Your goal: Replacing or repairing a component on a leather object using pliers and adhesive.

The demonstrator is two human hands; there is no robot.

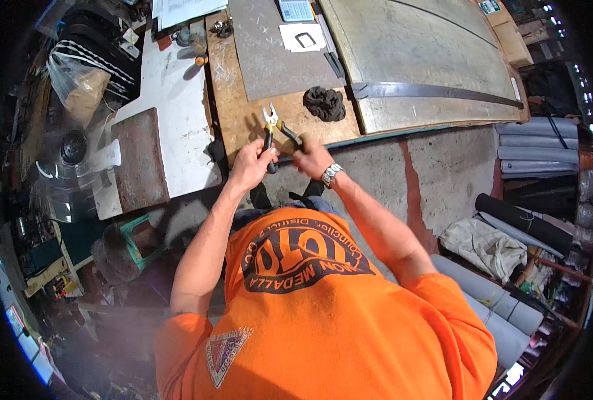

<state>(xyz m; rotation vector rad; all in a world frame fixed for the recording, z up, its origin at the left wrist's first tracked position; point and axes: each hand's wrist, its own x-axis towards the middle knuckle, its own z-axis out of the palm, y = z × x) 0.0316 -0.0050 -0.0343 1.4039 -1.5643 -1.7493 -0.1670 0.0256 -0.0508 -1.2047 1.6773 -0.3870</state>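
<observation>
My left hand [253,162] grips the left black handle of a pair of pliers [271,124] with yellow at the pivot. My right hand [312,159], with a metal watch on its wrist, grips the other handle. The handles are spread apart and the metal jaws point away from me, over the near edge of a wooden workbench [243,107]. A dark crumpled rag or glove [324,103] lies on the bench just right of the jaws.
A grey metal sheet [270,60] and a large curved metal panel [430,60] with a dark strip lie on the bench. A white table [176,113] carrying a rusty plate [140,160] stands at the left. Rolled tubes and cloth [503,253] line the floor at the right.
</observation>
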